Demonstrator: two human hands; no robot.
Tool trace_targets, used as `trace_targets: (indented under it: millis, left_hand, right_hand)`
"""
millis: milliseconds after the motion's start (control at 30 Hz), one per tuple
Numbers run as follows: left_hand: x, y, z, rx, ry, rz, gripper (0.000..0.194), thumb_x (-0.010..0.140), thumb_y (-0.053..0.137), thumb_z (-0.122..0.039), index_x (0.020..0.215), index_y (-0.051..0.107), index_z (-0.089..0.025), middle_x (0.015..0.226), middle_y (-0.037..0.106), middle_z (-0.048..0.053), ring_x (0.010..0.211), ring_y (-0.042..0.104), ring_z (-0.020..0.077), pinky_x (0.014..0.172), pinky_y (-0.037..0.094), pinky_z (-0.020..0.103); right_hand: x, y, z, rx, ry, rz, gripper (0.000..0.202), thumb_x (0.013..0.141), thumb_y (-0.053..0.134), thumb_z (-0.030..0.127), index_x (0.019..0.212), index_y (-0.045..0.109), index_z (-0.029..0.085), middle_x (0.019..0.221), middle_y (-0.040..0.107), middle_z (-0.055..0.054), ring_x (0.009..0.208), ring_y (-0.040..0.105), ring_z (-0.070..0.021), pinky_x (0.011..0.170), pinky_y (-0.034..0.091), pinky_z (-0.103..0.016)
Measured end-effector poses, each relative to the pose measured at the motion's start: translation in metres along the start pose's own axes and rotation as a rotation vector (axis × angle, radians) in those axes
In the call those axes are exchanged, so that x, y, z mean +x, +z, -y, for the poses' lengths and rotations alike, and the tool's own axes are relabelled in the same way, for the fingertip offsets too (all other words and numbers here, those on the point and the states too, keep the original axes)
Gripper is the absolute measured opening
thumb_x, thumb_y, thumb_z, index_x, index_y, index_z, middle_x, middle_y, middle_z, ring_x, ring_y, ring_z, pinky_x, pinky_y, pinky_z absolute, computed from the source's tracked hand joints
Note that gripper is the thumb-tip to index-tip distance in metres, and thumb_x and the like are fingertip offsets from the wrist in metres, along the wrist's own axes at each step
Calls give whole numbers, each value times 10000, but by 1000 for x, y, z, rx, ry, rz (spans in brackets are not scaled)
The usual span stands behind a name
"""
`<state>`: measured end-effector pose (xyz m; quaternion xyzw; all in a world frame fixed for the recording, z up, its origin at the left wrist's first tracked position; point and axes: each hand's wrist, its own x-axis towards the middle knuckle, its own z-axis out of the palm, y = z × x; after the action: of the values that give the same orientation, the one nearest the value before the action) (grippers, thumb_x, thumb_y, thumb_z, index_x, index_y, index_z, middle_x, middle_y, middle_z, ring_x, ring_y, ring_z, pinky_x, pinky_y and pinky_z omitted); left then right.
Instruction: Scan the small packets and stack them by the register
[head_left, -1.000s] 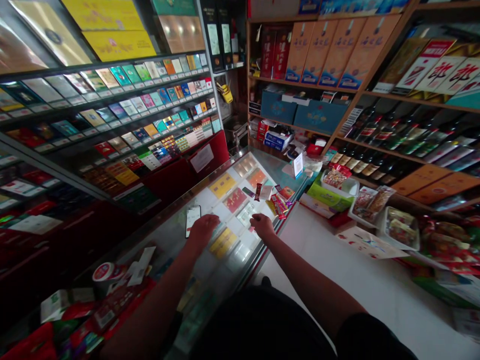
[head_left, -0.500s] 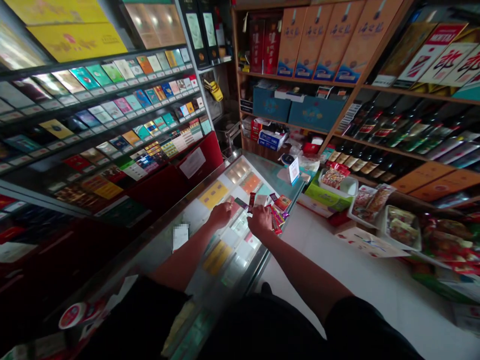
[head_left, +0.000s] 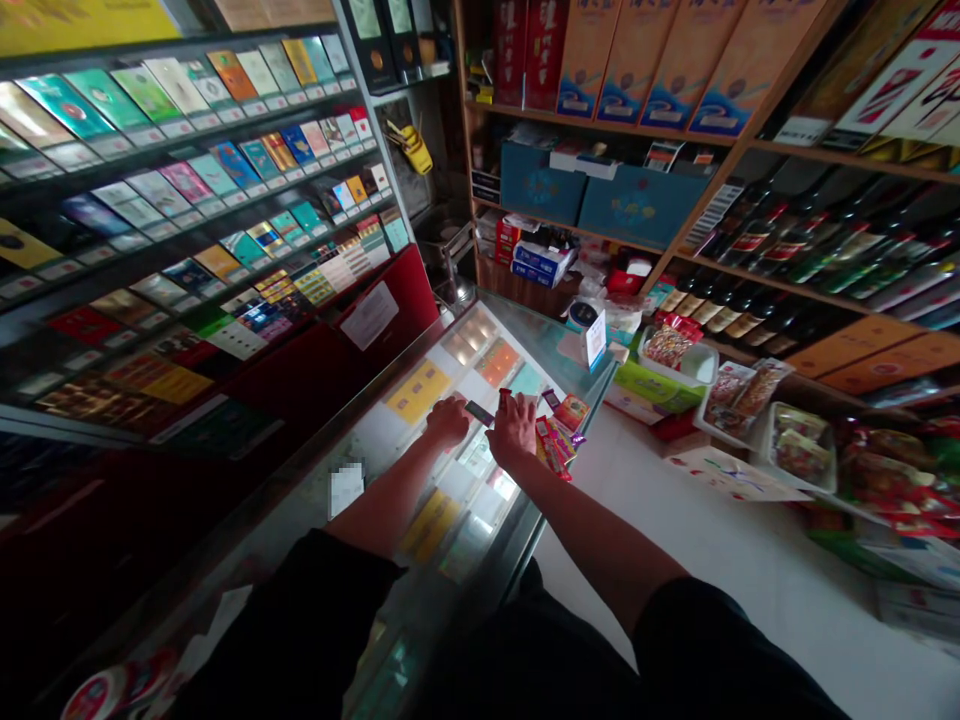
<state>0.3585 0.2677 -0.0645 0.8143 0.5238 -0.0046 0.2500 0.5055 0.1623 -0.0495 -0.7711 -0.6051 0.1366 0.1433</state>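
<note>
From afar, I had the left hand (head_left: 448, 421) curled at a dark item's (head_left: 480, 412) end on the glass counter (head_left: 394, 450); whether it pinched anything, I could not tell. The right hand (head_left: 515, 430) spread over a red bar (head_left: 505, 396), perhaps steadying it, beside bright packets (head_left: 553, 446) bunched near the edge, seemingly for easy reach.

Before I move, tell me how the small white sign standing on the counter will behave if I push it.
The sign looks thin, so it is probably light and fairly stiff. Standing upright, it could tip if pushed near the top. The glass counter looks smooth, so a low push may slide it.
</note>
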Motion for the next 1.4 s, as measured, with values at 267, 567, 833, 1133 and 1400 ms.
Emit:
trace_targets:
  millis: [267,567,833,1133,1400]
  left_hand:
    - [-3,1,-5,-21,-46,13,422,870,576,-158,1264,723,-176,1409,676,163,1397,567,302,1205,395,441]
    - [-37,-20,-11,-264,-88,20,305,919,556,-169,1167,735,-165,1191,797,137,1144,733,240,983,530,329]
    - [-99,-43,-7,-586,-76,-64,379,895,611,-344,1210,751,-185,1068,820,81,981,759,245,874,562,332]
    - [-186,-73,-5,-520,47,-39,361,858,574,-358,1138,732,-196,929,788,44,750,724,204,738,546,320]
    - [-260,-78,12,-460,102,-86,400,871,567,-373,1180,760,-208,1056,797,68,934,721,235,863,535,328]
  right_hand:
    - [5,14,-2,-62,-29,-42,297,954,614,182,1188,794,147,1633,457,-197,1561,231,-404,1256,99,-632]
    - [-11,2,2,-58,-95,-68,278,969,538,131,1152,748,119,1373,657,-230,1391,452,-372,1194,277,-568]
    - [-50,-25,20,167,102,65,240,1054,500,276,1226,660,225,1102,755,-135,920,708,-271,846,475,-363]
    - [-110,-30,37,793,183,44,287,880,674,170,1159,737,190,858,783,-29,812,744,-188,800,546,-286]
    - [-170,-27,64,1366,381,250,273,908,706,405,950,744,138,756,744,-62,593,696,-144,542,527,-242]
